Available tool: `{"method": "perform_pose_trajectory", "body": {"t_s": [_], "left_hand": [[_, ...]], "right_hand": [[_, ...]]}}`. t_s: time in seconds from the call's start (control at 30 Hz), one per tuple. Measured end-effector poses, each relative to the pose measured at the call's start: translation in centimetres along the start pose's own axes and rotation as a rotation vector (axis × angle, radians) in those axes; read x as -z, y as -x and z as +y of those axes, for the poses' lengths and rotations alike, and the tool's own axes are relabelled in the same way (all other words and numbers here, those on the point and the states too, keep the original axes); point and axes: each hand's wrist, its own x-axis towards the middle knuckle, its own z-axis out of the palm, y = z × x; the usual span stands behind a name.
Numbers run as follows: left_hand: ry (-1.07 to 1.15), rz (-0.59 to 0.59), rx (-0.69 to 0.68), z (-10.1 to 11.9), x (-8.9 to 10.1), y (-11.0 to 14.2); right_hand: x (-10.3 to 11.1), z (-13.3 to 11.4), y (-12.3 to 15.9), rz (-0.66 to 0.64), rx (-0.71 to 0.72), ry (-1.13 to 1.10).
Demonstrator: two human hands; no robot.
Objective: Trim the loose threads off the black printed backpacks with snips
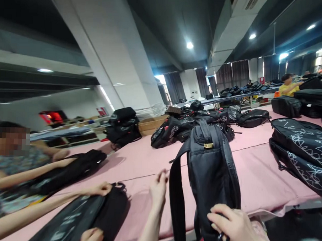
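A black backpack (pixel 209 176) with a small gold metal plate near its top lies in front of me on the pink cloth. Its wide black strap (pixel 176 203) hangs down the left side. My right hand (pixel 233 223) is at the lower end of the backpack, fingers curled, with a small dark shiny object under them that I cannot name. Left of the strap, my left hand (pixel 158 191) is raised above the cloth, apart from the backpack. Its fingers are loosely bent, a little apart, and nothing shows in them.
A co-worker's hands (pixel 101 189) handle a black bag (pixel 92 217) close on my left; another person (pixel 7 145) works beyond. Patterned black backpacks (pixel 303 151) lie at right, more bags (pixel 187 125) behind. A cardboard box (pixel 152 124) stands near the white pillar (pixel 118 51).
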Motion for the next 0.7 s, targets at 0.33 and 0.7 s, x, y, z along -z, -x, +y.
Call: {"method": "perform_pose_trajectory", "body": {"t_s": [0.33, 0.7], "left_hand": [[-0.057, -0.153, -0.677, 15.4, 1.3, -0.3], [-0.248, -0.128, -0.701, 16.7, -0.8, -0.7]], "right_hand": [[3.8, -2.7, -4.3, 0.031, -0.428, -0.256], [6.1, -0.6, -8.7, 0.35, -0.399, 0.16]]}}
